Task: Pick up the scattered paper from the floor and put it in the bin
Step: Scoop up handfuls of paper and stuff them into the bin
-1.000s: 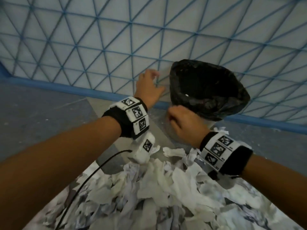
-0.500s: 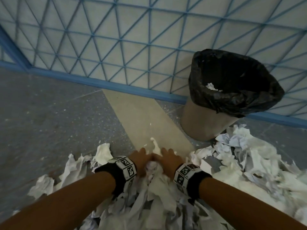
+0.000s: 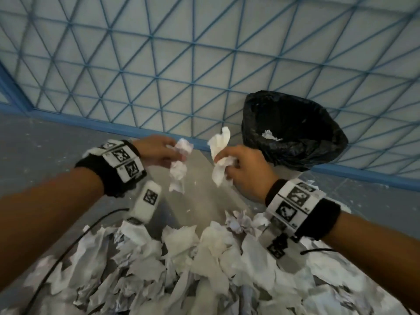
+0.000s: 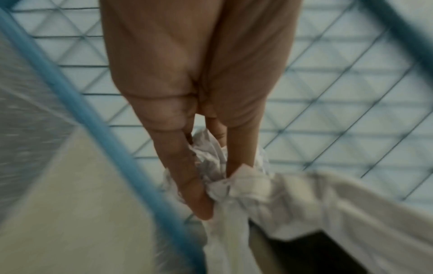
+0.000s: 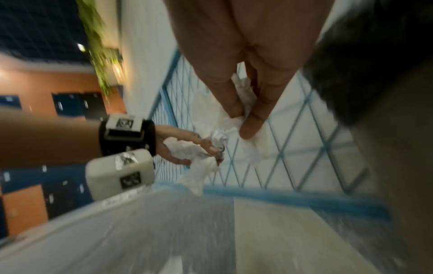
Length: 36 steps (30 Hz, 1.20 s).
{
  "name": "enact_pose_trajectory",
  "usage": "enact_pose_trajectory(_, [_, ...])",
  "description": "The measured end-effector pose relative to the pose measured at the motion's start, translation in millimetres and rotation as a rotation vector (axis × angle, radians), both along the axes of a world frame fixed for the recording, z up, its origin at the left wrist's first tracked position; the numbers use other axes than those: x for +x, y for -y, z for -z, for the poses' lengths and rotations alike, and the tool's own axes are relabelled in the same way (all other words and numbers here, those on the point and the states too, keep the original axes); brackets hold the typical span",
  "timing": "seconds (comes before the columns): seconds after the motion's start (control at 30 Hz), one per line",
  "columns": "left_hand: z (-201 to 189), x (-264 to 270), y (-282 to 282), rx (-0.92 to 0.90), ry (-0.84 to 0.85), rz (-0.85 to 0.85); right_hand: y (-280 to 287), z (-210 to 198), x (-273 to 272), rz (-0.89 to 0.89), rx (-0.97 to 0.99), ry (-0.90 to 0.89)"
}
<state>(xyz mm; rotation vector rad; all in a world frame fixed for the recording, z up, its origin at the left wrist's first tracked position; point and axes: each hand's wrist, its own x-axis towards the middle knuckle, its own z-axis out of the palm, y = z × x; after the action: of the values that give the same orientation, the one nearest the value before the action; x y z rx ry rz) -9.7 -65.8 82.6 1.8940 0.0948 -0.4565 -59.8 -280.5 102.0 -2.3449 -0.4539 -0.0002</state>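
Observation:
Both hands are raised above the floor, just left of the bin [image 3: 293,133], which is lined with a black bag and has a scrap of paper inside. My left hand [image 3: 159,151] grips a crumpled wad of white paper [image 3: 179,162], whose tail hangs down; the left wrist view shows the fingers [image 4: 187,166] pinching that wad [image 4: 234,185]. My right hand [image 3: 241,164] holds another crumpled paper piece [image 3: 219,155] that sticks up and hangs below the fingers, also seen as the right-hand paper [image 5: 248,144]. A large heap of scattered paper [image 3: 204,269] covers the floor below my wrists.
A wall with a blue triangular grid [image 3: 181,64] and a blue baseboard [image 3: 91,123] runs behind the bin. The grey floor [image 3: 45,144] stretches to the left, with a pale strip [image 3: 200,196] in the middle. A black cable [image 3: 68,251] trails across the paper heap.
Both hands were down in the paper heap half a second ago; now they have lifted up toward the bin, each holding a crumpled piece.

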Motion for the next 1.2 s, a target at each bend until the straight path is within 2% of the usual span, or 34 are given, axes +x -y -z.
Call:
enact_pose_trajectory(0.13, [-72.4,26.8,37.9,-0.363,0.247,-0.052,36.4,-64.6,27.7,0.167,0.286,0.225])
enact_pose_trajectory(0.2, [-94.2,37.7,73.6,-0.537,0.361,-0.157,57.7,-80.8,44.4,0.323,0.352,0.347])
enact_pose_trajectory(0.27, [-102.6,47.0,116.9,-0.594,0.479,-0.289,76.4,-82.0,60.2,0.457,0.387,0.400])
enact_pose_trajectory(0.33, [-99.9,53.5,156.1,-0.536,0.579,-0.398,88.4,-74.1,71.7,0.503,0.368,0.319])
enact_pose_trajectory(0.4, [-88.8,52.6,186.6,-0.377,0.604,-0.402,98.9,-58.3,79.2,0.494,0.230,0.146])
enact_pose_trajectory(0.47, [-71.6,50.9,204.7,-0.158,0.590,-0.260,109.0,-43.7,80.6,0.457,0.141,0.004])
enact_pose_trajectory(0.57, [-54.0,51.3,205.0,0.110,0.640,0.006,117.0,-38.1,76.2,0.408,0.110,-0.030])
enact_pose_trajectory(0.67, [-58.0,56.2,184.6,0.259,0.626,0.164,113.6,-41.3,68.3,0.506,0.057,0.106])
enact_pose_trajectory(0.73, [-62.0,54.4,170.7,0.231,0.569,0.190,96.1,-42.5,56.8,0.527,0.101,0.284])
enact_pose_trajectory(0.8, [-65.6,47.0,157.2,0.092,0.518,0.198,72.8,-41.2,42.2,0.459,0.117,0.452])
enact_pose_trajectory(0.87, [-70.3,36.1,141.4,0.070,0.585,0.173,48.9,-35.3,29.0,0.341,0.094,0.592])
enact_pose_trajectory(0.93, [-67.6,27.0,117.6,0.034,0.670,0.047,24.4,-20.6,14.5,0.188,0.067,0.636])
enact_pose_trajectory(1.0, [-52.8,18.9,85.4,0.076,0.641,-0.065,2.0,7.6,-1.1,-0.008,-0.008,0.526])
enact_pose_trajectory(1.03, [-39.2,13.8,65.2,0.200,0.589,-0.066,-8.1,25.9,-8.2,-0.113,-0.075,0.401])
enact_pose_trajectory(1.13, [22.3,-15.2,-5.2,0.683,0.260,0.108,-32.2,88.8,-21.0,-0.335,-0.397,-0.125])
enact_pose_trajectory(1.2, [65.0,-43.2,-46.4,0.857,-0.001,0.201,-47.1,123.4,-30.2,-0.425,-0.578,-0.412])
